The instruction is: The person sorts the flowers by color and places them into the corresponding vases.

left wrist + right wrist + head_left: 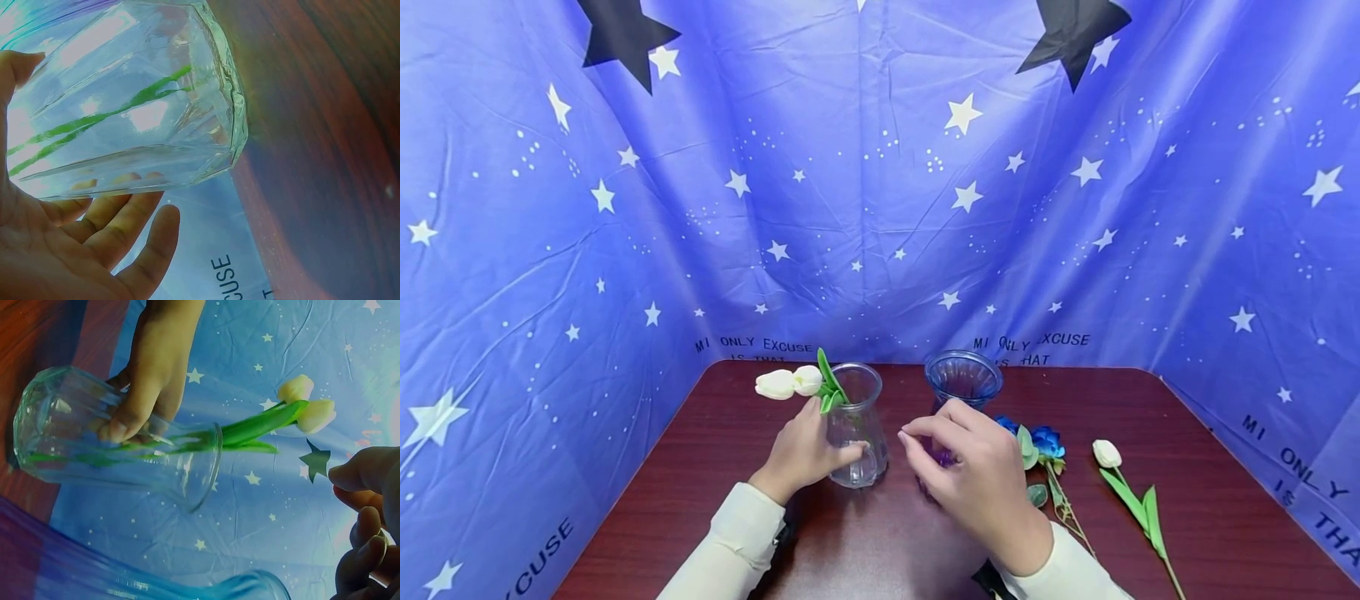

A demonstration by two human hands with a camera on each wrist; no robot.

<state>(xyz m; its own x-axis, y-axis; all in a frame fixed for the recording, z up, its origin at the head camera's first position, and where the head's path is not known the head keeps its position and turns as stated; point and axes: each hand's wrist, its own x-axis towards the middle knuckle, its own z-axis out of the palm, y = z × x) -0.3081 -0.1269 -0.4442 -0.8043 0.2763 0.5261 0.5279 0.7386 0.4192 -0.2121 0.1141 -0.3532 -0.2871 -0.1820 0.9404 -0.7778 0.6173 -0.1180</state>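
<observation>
A clear glass vase (852, 429) with a flared rim stands on the table, and my left hand (801, 454) grips its side, thumb across the front. Two white tulips (777, 384) lean left out of its mouth. Their green stems (100, 119) show through the glass in the left wrist view. My right hand (981, 471) hovers to the right of that vase, fingers loosely bent, holding nothing visible. Just behind it is a blue-purple glass vase (964, 379), its lower part largely hidden by the hand.
Blue flowers (1047, 442) with leafy stems lie to the right of the right hand. Farther right lies a single white tulip (1107, 454) with green leaves. The dark red table (715, 417) is enclosed by a blue star-patterned cloth (865, 208).
</observation>
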